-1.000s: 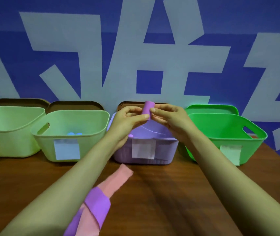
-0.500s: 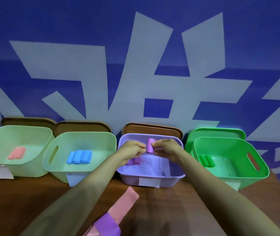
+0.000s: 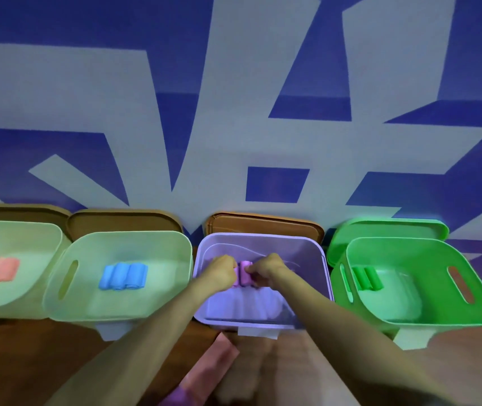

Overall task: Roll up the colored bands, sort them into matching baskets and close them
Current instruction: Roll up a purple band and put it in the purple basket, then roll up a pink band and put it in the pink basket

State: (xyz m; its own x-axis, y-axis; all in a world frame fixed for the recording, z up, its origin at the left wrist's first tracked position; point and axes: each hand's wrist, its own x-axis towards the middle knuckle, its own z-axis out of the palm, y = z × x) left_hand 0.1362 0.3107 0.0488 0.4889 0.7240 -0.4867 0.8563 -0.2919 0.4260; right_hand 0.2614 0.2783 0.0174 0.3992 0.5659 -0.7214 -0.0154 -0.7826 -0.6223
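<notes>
While the hands reach into the purple basket (image 3: 307, 259): the step looks like setting a finished roll down among its own colour.
Hands: left hand (image 3: 219, 273) and right hand (image 3: 266, 269) are close together, fingers curled, both pinching the purple roll (image 3: 245, 273) between them.
Purple roll: low inside the basket; whether it touches the floor I cannot tell.
Next move: probably a release that keeps the roll from springing loose, then the flat pink band (image 3: 219, 358) on the table (image 3: 29, 361), nearer the body than the hands.
Brown lid (image 3: 263, 225): beyond the hands, not yet on.
</notes>
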